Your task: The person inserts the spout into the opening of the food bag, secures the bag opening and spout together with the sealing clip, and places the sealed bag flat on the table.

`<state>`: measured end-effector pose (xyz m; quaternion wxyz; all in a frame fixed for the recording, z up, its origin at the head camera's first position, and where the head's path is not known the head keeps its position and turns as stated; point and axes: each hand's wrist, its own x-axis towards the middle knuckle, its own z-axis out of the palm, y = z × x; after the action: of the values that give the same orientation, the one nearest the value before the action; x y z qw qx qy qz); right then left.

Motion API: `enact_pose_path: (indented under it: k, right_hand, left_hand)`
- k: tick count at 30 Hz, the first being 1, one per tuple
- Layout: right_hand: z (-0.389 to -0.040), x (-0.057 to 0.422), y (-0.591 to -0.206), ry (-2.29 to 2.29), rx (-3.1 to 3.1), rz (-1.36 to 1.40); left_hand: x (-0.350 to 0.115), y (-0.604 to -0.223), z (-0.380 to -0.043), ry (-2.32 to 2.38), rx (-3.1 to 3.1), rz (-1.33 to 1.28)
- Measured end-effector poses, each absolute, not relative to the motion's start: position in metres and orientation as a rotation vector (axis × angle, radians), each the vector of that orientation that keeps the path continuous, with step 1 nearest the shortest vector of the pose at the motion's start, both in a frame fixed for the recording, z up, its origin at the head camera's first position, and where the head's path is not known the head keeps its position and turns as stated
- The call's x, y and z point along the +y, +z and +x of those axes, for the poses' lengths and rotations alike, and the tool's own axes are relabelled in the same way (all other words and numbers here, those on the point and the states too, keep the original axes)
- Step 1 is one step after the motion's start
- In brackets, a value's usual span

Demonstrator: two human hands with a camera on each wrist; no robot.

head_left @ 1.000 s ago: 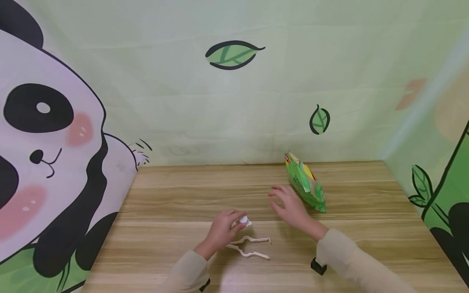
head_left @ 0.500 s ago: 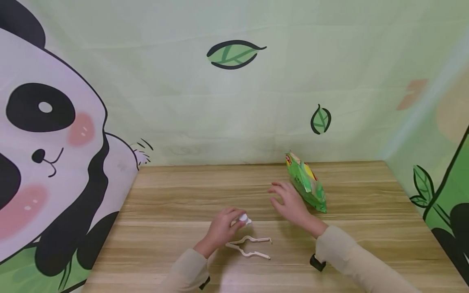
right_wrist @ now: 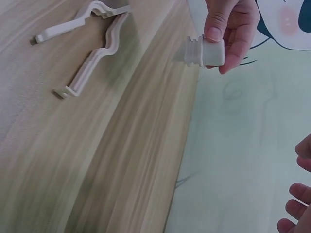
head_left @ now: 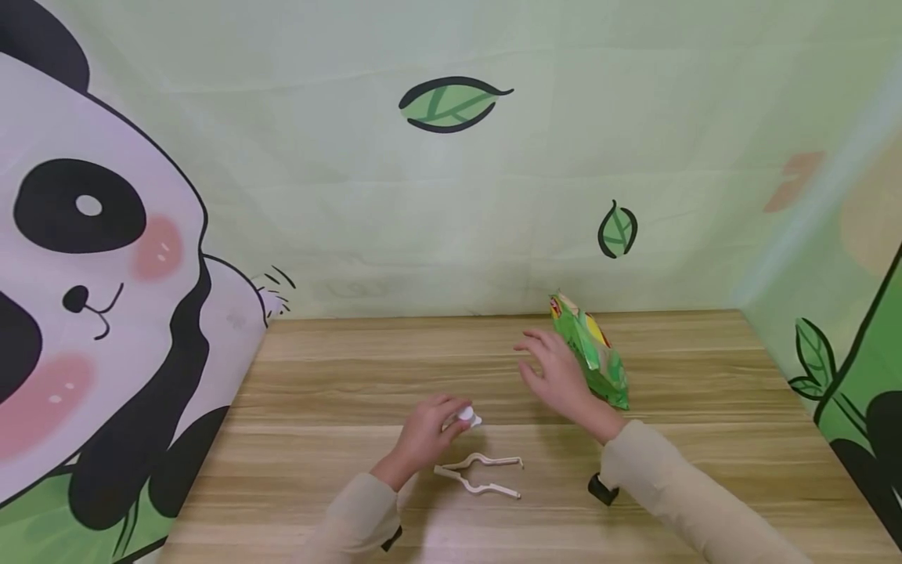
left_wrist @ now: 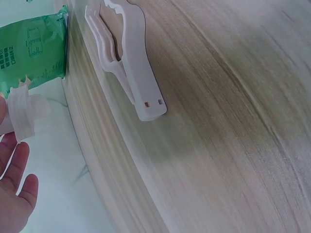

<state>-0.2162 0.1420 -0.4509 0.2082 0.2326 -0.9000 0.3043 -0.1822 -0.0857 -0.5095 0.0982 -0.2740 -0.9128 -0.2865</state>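
Observation:
My left hand pinches a small white spout cap between thumb and fingers, held above the table. The cap has a smooth cylindrical end and a ridged collar, which points away from the palm in the right wrist view. Below and to its right, a white bag clip lies on the table with its two arms spread in a V. My right hand hovers with loosely bent fingers, holding nothing. Just beyond it stands a green snack bag, partly covered by that hand in the head view.
The wood-grain table meets a pale green printed cloth backdrop at its far edge. A large panda picture borders the left side, and another printed panel rises on the right.
Both hands have shifted slightly away from me, the left also a little leftward. The spout cap stays pinched in the left hand; the clip's joined end now shows. The bag stays put.

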Motion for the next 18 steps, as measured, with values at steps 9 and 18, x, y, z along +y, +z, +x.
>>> enact_pose_path:
  k: [9,18]
  right_hand:
    - [-0.221,0.141,-0.445,0.774,-2.508,0.625]
    - [-0.228,0.143,-0.441,0.700,-2.541,0.596]
  left_hand:
    - [-0.086,-0.503,-0.182,-0.830,-2.722,-0.786]
    - [-0.087,-0.506,-0.184,-0.825,-2.707,-0.794]
